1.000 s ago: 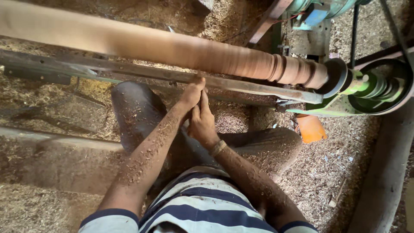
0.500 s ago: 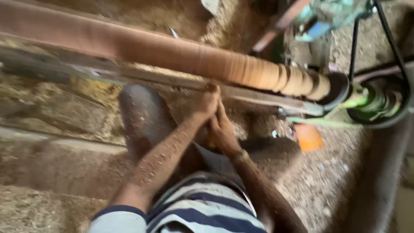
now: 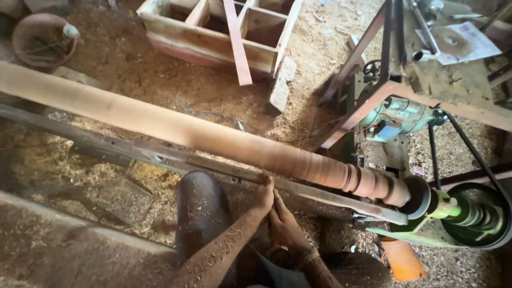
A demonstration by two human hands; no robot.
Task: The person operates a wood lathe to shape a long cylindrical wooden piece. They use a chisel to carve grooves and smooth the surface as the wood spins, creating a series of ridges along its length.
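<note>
I saw long brown wooden spindle (image 3: 213,136) lay just beyond fingers | left hand (image 3: 263,196) pressed on grey metal rail (image 3: 213,166) | right hand (image 3: 285,226) touching it; grip unclear

Your left hand (image 3: 262,196) and right hand (image 3: 285,226) press together on a flat metal rail (image 3: 213,166), dull, dark and rust-stained, with sawdust stuck to both your forearms. Just beyond your fingers runs a long wooden pole (image 3: 213,136): pale, matt and smooth away to your left, browner and cut with fine ridges and rounded grooves to your right. Further right, the green pulley (image 3: 469,216) looks like painted metal with a slight sheen, wrapped by a matt black rubber belt (image 3: 472,149). Loose, rough wood shavings (image 3: 138,176) cover the ground beyond your left hand. Far beyond the pole lies a raw, unfinished wooden frame (image 3: 213,40).
</note>
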